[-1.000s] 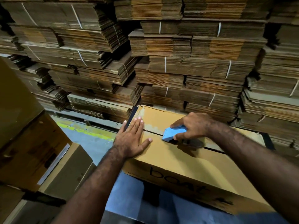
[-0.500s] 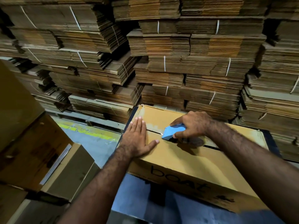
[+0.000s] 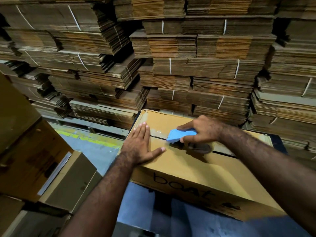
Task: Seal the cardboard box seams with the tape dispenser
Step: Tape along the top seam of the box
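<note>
I'm at the taping step itself, with the run along the top seam only just begun. The cardboard box (image 3: 196, 170) lies lengthwise across a blue worktop (image 3: 136, 199), its two top flaps meeting in a dark seam (image 3: 225, 153) that runs from the left end off to the right. My left hand (image 3: 142, 146) lies flat with straight fingers on the left end of the lid, spanning the seam and pressing the flaps down; it grasps nothing. My right hand (image 3: 203, 132) is curled around the blue tape dispenser (image 3: 179, 136), whose nose sits on the seam just right of the left hand's thumb, the dark roll of tape trailing under the palm. Between the two hands I see a pale glossy strip (image 3: 159, 132) on the seam (most likely the first bit of tape already stuck down, though I can't be sure from the glare).

Most of the seam to the right is bare and gapes a little, so I judge the job early. The next move calls for pulling the dispenser rightward along the seam, keeping its nose pressed down and centred so the tape bridges both flaps, while the left hand anchors the stuck end and holds the box from sliding. Stacks of flattened cartons (image 3: 188, 74) fill the wall behind.
</note>
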`<state>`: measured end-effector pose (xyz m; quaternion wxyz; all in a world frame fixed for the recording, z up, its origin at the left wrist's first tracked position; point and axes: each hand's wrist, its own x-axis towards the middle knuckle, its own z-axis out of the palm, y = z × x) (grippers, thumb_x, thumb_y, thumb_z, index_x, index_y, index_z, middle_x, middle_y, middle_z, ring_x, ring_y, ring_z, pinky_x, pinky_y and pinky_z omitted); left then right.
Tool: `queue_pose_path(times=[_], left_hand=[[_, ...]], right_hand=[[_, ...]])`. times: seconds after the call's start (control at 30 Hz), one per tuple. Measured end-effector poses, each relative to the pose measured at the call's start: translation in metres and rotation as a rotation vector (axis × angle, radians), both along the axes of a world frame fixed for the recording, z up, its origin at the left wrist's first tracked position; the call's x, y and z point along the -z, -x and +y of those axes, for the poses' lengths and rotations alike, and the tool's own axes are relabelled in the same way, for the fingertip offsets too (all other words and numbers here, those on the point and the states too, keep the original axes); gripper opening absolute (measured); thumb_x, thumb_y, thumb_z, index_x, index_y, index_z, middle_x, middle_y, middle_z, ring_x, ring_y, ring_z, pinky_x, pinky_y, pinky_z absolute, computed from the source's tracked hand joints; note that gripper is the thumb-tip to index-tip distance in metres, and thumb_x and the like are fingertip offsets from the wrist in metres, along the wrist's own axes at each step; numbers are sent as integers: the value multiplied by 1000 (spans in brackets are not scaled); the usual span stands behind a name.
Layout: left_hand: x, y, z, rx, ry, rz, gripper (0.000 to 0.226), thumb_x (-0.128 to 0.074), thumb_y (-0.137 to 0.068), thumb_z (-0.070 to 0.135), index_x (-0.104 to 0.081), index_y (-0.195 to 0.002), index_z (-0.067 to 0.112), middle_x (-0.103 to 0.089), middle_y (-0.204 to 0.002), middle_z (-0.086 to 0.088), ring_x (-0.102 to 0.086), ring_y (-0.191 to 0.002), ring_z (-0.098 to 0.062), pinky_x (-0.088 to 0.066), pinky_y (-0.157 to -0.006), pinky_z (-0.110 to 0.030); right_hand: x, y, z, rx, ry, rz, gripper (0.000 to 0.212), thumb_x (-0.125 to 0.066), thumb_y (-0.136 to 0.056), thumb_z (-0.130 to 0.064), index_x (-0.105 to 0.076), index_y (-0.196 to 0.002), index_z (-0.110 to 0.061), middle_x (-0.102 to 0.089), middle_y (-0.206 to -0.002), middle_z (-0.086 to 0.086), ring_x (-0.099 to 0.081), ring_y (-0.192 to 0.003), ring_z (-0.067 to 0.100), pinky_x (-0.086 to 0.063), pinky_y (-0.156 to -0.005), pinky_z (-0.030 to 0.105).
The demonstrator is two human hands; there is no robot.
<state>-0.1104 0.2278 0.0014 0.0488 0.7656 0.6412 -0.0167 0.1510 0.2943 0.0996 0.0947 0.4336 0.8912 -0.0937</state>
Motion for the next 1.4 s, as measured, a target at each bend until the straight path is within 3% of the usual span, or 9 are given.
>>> queue_pose_path(times=[0.17,0.37,0.6,0.7,0.8,0.93,1.13,1.23,1.4], left_hand=[[-4,3,-1,20,-11,30,126,-4,-72,97,5,-157,5,11,-166,-12,7,-154,-21,0,-125,-38],[-4,-14,-4,-8,-11,56,125,-8,-74,96,3,-157,3,12,-165,-15,9,-154,-25,0,-125,-41],[-6,-72,-15,304,84,-49,112,-16,-82,89,4,-158,9,13,-166,-8,8,-154,-18,-3,-126,-40],[-8,-67,-15,179,33,-159,103,-20,-88,83,3,-159,12,14,-165,-5,8,-153,-16,2,-123,-35],[-15,-56,-4,-148,-32,-255,88,-17,-97,68,1,-158,7,9,-166,-13,6,-154,-22,0,-124,-38],[-15,-72,19,-416,72,-109,109,-18,-89,80,8,-154,-4,11,-163,-26,9,-153,-35,1,-125,-46],[-2,-78,19,-461,52,-25,137,0,-65,99,13,-152,-6,13,-162,-29,9,-153,-37,-2,-124,-46],[-4,-78,22,-469,49,-58,142,1,-61,102,12,-153,-5,13,-162,-27,9,-153,-35,-2,-124,-47],[-7,-74,24,-471,72,-47,147,-2,-56,106,13,-153,-4,15,-163,-26,10,-153,-34,-2,-125,-45]], right_hand=[[-10,-40,-14,48,63,45,59,-48,-92,-63,-43,-146,-38,-64,-123,-3,-46,-76,0,-30,-61,12],[-3,-14,-16,16,-109,-166,65,-46,-85,-73,-48,-141,-41,-64,-123,-8,-56,-101,15,-47,-68,31],[-2,-13,-14,7,-85,-187,66,-55,-81,-70,-47,-137,-38,-62,-108,-4,-55,-91,16,-47,-68,31],[-7,-15,-14,12,-36,-162,71,-60,-78,-69,-45,-139,-37,-61,-114,-5,-51,-94,14,-51,-81,37],[-9,-17,-16,-4,-26,-138,71,-62,-81,-65,-46,-142,-34,-61,-126,-4,-54,-105,16,-51,-87,39],[-5,-17,-16,-14,-72,-139,69,-59,-81,-66,-46,-142,-36,-63,-121,-4,-53,-98,16,-47,-77,33],[-3,-28,-18,-22,-111,-103,67,-54,-82,-68,-45,-142,-40,-63,-107,-8,-48,-87,13,-44,-67,29],[-9,-48,-24,-31,-97,-60,67,-53,-86,-66,-41,-146,-38,-49,-95,-12,-46,-85,11,-45,-68,29],[-12,-95,-30,27,-5,-52,69,-54,-85,-67,-38,-147,-41,-54,-108,-13,-44,-88,8,-49,-73,32]])
